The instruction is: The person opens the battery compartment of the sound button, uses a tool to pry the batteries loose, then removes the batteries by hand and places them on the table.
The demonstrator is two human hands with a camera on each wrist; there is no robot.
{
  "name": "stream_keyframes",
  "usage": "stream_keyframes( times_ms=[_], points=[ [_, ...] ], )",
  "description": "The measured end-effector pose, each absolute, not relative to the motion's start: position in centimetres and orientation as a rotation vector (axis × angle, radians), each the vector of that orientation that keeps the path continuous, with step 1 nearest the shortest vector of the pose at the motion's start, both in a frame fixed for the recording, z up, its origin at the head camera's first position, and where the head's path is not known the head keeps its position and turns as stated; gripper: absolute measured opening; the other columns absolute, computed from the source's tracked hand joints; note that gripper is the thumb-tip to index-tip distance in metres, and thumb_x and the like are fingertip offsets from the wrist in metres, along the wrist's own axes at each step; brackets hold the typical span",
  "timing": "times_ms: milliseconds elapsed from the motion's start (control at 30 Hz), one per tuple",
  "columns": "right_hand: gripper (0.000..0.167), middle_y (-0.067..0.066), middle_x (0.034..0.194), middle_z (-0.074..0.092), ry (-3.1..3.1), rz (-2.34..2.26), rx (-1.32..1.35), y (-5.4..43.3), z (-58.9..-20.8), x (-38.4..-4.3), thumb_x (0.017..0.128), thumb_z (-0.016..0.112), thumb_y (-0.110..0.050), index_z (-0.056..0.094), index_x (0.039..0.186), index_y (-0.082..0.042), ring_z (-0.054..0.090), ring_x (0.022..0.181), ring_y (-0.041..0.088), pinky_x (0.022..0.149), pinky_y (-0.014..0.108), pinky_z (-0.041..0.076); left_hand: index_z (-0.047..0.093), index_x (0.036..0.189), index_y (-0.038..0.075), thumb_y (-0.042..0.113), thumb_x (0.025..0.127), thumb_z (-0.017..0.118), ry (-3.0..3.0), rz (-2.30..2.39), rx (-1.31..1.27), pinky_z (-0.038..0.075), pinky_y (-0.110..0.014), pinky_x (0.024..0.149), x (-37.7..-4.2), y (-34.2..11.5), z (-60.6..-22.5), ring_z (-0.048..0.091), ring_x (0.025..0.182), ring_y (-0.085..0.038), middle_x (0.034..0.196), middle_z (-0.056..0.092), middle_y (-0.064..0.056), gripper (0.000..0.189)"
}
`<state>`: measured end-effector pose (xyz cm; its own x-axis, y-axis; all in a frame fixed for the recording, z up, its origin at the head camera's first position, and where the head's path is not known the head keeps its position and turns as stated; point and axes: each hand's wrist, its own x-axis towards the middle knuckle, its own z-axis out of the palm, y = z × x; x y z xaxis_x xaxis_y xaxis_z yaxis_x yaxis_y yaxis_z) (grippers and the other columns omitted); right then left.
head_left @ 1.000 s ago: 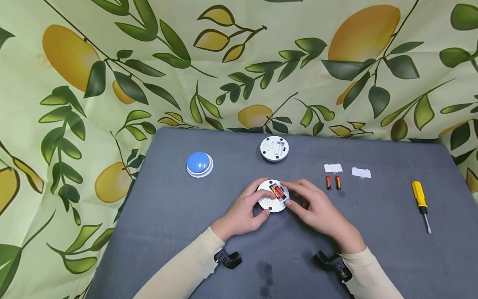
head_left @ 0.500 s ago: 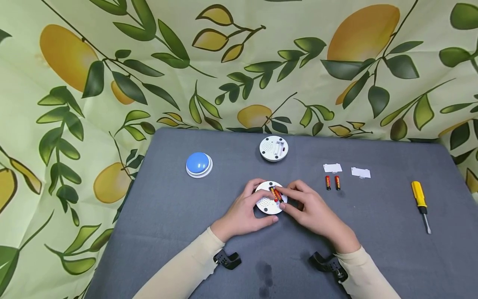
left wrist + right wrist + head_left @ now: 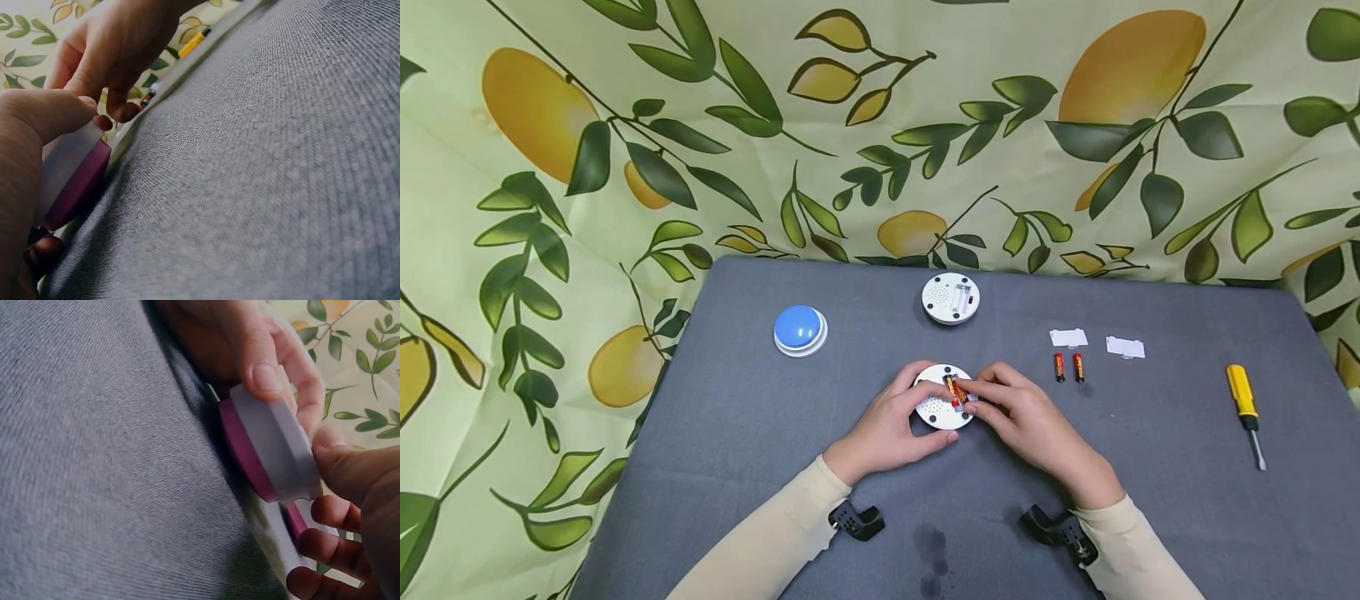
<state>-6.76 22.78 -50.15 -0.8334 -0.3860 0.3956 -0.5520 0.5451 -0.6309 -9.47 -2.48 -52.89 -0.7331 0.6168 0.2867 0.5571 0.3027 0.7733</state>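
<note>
From here, left grip [image 3: 886, 423] pinches a smooth disc [image 3: 943, 417], magenta-sided only in wrist views; what the right grip [image 3: 1026, 417] pinches, I can't tell.

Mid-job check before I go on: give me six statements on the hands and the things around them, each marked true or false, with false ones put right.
1. The left hand holds a white device. True.
2. From the right wrist camera, that device looks white and blue. False: it is white and pink.
3. Two red batteries show at its upturned face. True.
4. At far right lies a hammer. False: a yellow-handled screwdriver lies there.
5. In the head view, two loose batteries lie below two white pieces. True.
6. Nothing stands beyond the hands. False: a second white device does.
</note>
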Motion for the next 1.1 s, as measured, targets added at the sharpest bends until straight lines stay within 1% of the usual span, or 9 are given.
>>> stream_keyframes(
  times_ms=[233, 367, 567, 700, 767, 833, 933, 1033, 1100],
  points=[
    [0.036, -0.005, 0.101, 0.061, -2.527, 1.133, 0.754, 22.5, -50.3, -6.7, 0.092, 0.082, 0.005, 0.082, 0.125, -0.009, 0.056, 0.085, 0.007, 0.076, 0.018, 0.043, 0.069, 0.124, 0.023, 0.03, 0.09, 0.092, 2.487, 1.42, 1.14, 0.045, -0.04, 0.117, -9.5, -2.4, -52.9, 0.052, 0.142, -0.019, 0.156, 0.049, -0.003, 0.041],
    [0.034, -0.002, 0.104, 0.064, -2.509, 1.091, 0.756, 22.4, -50.3, -6.7, 0.091, 0.082, 0.006, 0.083, 0.121, -0.011, 0.06, 0.09, 0.011, 0.08, 0.021, 0.046, 0.069, 0.124, 0.023, 0.03, 0.09, 0.091, 2.487, 1.421, 1.139, 0.045, -0.041, 0.116, -9.5, -2.3, -52.9, 0.053, 0.141, -0.019, 0.156, 0.05, -0.004, 0.041],
    [0.028, -0.001, 0.112, 0.07, -2.523, 1.047, 0.787, 22.5, -50.0, -6.6, 0.092, 0.082, 0.003, 0.083, 0.115, -0.013, 0.064, 0.105, 0.018, 0.093, 0.028, 0.05, 0.069, 0.125, 0.023, 0.03, 0.091, 0.09, 2.479, 1.427, 1.106, 0.046, -0.042, 0.115, -9.4, -2.4, -52.9, 0.054, 0.14, -0.019, 0.156, 0.048, -0.002, 0.041],
    [0.029, 0.002, 0.118, 0.075, -2.49, 1.132, 0.789, 22.7, -49.6, -6.6, 0.094, 0.079, 0.008, 0.081, 0.117, -0.009, 0.07, 0.112, 0.023, 0.104, 0.021, 0.048, 0.068, 0.124, 0.023, 0.03, 0.091, 0.09, 2.482, 1.422, 1.09, 0.046, -0.043, 0.116, -9.4, -2.4, -53.0, 0.054, 0.14, -0.02, 0.156, 0.048, -0.003, 0.04],
    [0.031, 0.003, 0.119, 0.077, -2.467, 1.167, 0.764, 22.9, -49.3, -6.5, 0.093, 0.077, 0.011, 0.08, 0.119, -0.007, 0.073, 0.112, 0.023, 0.106, 0.018, 0.047, 0.068, 0.123, 0.023, 0.03, 0.091, 0.09, 2.487, 1.414, 1.083, 0.046, -0.043, 0.116, -9.4, -2.4, -53.0, 0.054, 0.14, -0.021, 0.156, 0.048, -0.003, 0.04],
    [0.034, 0.004, 0.118, 0.079, -2.443, 1.167, 0.721, 23.1, -49.1, -6.5, 0.092, 0.077, 0.013, 0.08, 0.12, -0.005, 0.075, 0.108, 0.023, 0.105, 0.015, 0.047, 0.068, 0.123, 0.023, 0.03, 0.09, 0.09, 2.493, 1.406, 1.076, 0.046, -0.044, 0.116, -9.3, -2.4, -53.0, 0.054, 0.14, -0.021, 0.156, 0.048, -0.003, 0.04],
    [0.035, 0.007, 0.111, 0.082, -2.387, 1.186, 0.639, 23.4, -49.0, -6.6, 0.091, 0.076, 0.017, 0.08, 0.121, -0.001, 0.078, 0.094, 0.02, 0.094, 0.014, 0.053, 0.068, 0.123, 0.023, 0.031, 0.09, 0.09, 2.5, 1.4, 1.064, 0.046, -0.044, 0.115, -9.3, -2.4, -53.0, 0.054, 0.139, -0.022, 0.156, 0.048, -0.003, 0.04],
    [0.032, 0.014, 0.109, 0.082, -2.33, 1.334, 0.544, 23.7, -49.2, -6.7, 0.096, 0.069, 0.019, 0.078, 0.122, 0.003, 0.08, 0.085, 0.018, 0.084, 0.019, 0.059, 0.068, 0.123, 0.024, 0.031, 0.09, 0.09, 2.505, 1.392, 1.054, 0.047, -0.046, 0.114, -9.3, -2.4, -53.0, 0.055, 0.139, -0.023, 0.156, 0.048, -0.003, 0.04],
    [0.028, 0.02, 0.111, 0.08, -2.279, 1.501, 0.472, 23.9, -49.4, -6.8, 0.101, 0.063, 0.018, 0.077, 0.123, 0.006, 0.081, 0.087, 0.018, 0.082, 0.025, 0.062, 0.068, 0.123, 0.025, 0.031, 0.091, 0.089, 2.509, 1.385, 1.05, 0.047, -0.047, 0.114, -9.3, -2.4, -53.0, 0.055, 0.139, -0.023, 0.157, 0.048, -0.002, 0.039]
  ],
)
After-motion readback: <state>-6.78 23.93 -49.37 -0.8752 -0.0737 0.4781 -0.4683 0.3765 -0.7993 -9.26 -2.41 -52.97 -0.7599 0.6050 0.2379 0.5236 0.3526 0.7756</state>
